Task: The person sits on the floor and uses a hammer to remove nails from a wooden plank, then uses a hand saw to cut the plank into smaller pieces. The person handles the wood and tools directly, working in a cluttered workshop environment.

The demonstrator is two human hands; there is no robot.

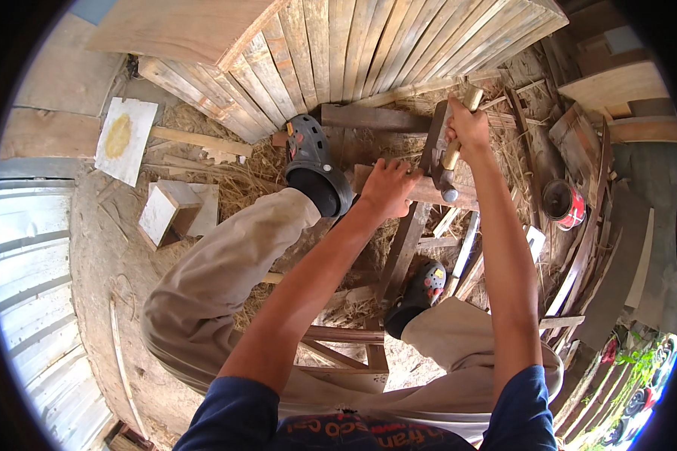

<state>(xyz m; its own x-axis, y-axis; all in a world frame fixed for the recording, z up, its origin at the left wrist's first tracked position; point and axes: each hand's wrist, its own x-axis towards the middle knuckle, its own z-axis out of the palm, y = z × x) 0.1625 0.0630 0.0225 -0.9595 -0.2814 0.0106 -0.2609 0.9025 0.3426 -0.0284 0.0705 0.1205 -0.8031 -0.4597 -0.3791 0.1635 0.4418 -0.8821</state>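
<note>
My right hand is closed around the wooden handle of a hammer. The hammer's metal head hangs low, close to a short wooden board. My left hand presses on that board with its fingers curled over it, left of the hammer head. A dark wooden strip stands beside the hammer handle and meets the board. Below the board, a longer dark wooden beam slants toward my right foot. Whether a nail is under the hammer cannot be made out.
Several long planks are stacked at the far side, with a plywood panel at their left. A small wooden box and a stained white board lie left. A red can stands right among wood scraps. Shavings cover the ground.
</note>
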